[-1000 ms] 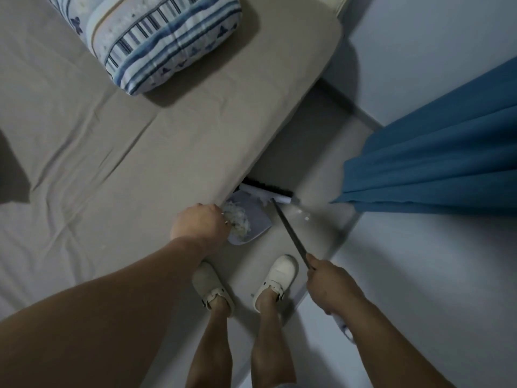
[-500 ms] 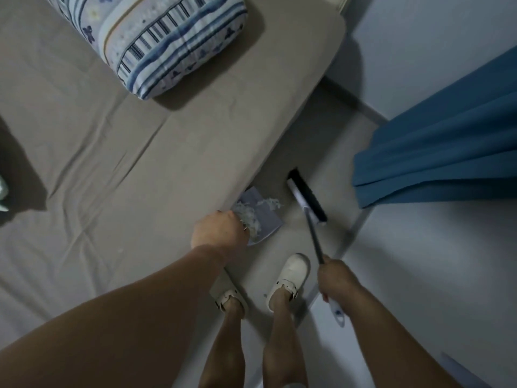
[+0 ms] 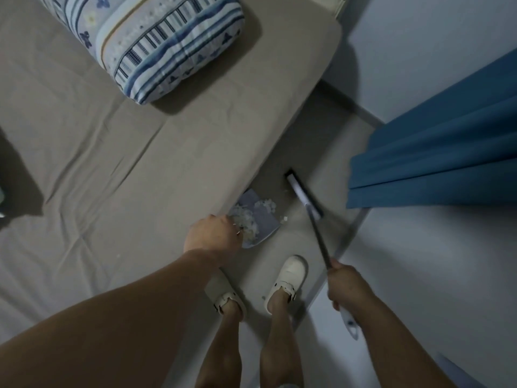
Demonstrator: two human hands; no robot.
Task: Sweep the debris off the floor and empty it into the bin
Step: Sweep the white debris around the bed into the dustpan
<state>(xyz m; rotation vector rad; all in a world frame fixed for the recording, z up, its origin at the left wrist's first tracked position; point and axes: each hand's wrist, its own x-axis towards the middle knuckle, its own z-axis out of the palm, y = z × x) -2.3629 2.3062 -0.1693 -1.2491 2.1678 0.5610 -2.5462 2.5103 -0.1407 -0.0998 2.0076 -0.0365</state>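
Head view: taken from above, looking down at two bare arms, two legs and the strip of floor beside a bed.
Left hand (image 3: 212,236): fingers curled at the near end of the grey-blue plastic dustpan (image 3: 258,217); the handle itself is hidden under the hand, so the grip is taken from the curl only.
Dustpan position: on the floor (image 3: 282,245), tight against the bed edge, its far corner tucked under the overhang.
Debris: white shredded debris (image 3: 247,224) is heaped in the dustpan, most of it at the hand end, with a second clump near the far lip; one small white scrap (image 3: 284,219) lies on the floor just beside the pan's right edge.
Right hand (image 3: 347,284): clamped around the dark shaft of the long-handled broom (image 3: 319,239); the pale handle end sticks out behind the hand.
Broom head: black-and-white brush head (image 3: 303,193) on the floor, to the right of the dustpan and apart from it, angled along the gap.
Feet: white clog shoes (image 3: 288,278) stand on the floor below the dustpan, between the two arms.
Bed: beige fitted sheet (image 3: 112,152), creased, fills the left side; a blue-and-white striped pillow (image 3: 167,43) lies at the top.
Surroundings: blue pleated curtain (image 3: 436,152) hangs at the right; pale wall behind it.
Bin: not seen from this camera.
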